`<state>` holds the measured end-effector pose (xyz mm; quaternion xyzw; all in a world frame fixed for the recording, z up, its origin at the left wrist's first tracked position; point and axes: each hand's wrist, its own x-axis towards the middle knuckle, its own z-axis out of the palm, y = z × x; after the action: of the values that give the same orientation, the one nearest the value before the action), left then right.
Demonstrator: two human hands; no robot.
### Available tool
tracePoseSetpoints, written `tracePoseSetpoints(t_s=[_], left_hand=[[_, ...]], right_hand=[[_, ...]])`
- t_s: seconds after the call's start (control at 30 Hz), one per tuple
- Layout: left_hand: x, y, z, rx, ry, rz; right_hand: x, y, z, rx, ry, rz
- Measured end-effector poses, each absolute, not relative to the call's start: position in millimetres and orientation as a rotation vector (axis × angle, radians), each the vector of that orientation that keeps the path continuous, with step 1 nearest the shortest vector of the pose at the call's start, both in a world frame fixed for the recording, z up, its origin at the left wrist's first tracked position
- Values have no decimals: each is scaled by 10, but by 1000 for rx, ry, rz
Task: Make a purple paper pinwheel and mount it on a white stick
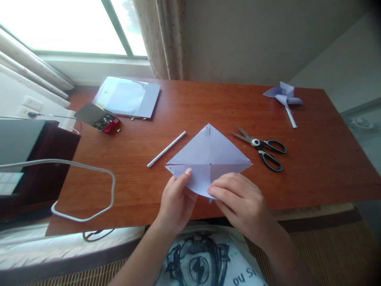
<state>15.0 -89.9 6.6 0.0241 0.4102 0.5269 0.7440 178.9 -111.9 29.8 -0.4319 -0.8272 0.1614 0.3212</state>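
Observation:
A square sheet of pale paper [205, 149], turned cornerwise, is held over the near part of the table. It has crossing creases, a dark dot at its centre, small holes near some corners and a slit running in from the left corner. My left hand [178, 200] pinches its lower left edge, thumb on top. My right hand [242, 200] is closed on the near corner, which curls under. A rolled white paper stick [166, 149] lies left of the sheet. To the right, black-handled scissors [260, 147] rest with their blades apart.
A finished paper pinwheel [284, 97] on a stick lies at the back right. Back left are a clear-covered folder [127, 97] and an open red box [110, 124] of small metal pieces. A white cable [113, 186] loops across the left side.

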Motion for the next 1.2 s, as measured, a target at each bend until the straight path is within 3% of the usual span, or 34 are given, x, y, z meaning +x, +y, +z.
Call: tracePoseSetpoints(t_s=[0.7, 1.2], left_hand=[[208, -705, 46, -30, 902, 1227], [235, -666, 20, -142, 943, 1245]], right_hand=[[1812, -1024, 232, -1217, -2145, 579], [1474, -862, 84, -1416, -2331, 321]])
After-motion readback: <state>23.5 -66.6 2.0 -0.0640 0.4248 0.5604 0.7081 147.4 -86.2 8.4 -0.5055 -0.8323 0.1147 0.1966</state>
